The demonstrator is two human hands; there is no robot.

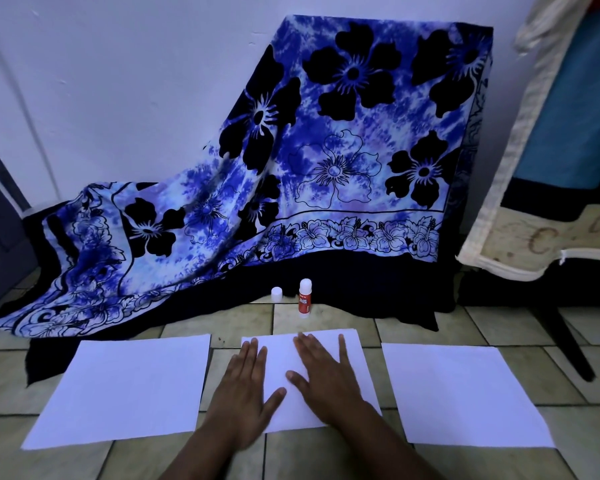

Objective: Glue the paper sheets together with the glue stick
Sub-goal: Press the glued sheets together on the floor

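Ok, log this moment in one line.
left hand: flat on middle white paper sheet | right hand: flat on same sheet | red-and-white glue stick: upright behind sheet | small white cap: apart, left of stick

Both hands lay flat on the middle paper sheet (312, 344), the left hand (245, 386) beside the right hand (323, 372). Beyond the fingertips stood the glue stick (305, 299), its cap (276, 293) just left. Other sheets flanked the hands: left sheet (125, 389), right sheet (461, 393).

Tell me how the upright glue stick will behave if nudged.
The glue stick stands tall and narrow on its small base, so a nudge would probably tip it. Being round, it would then likely roll across the tiled floor. Its cap sits apart, so the exposed tip might smear.
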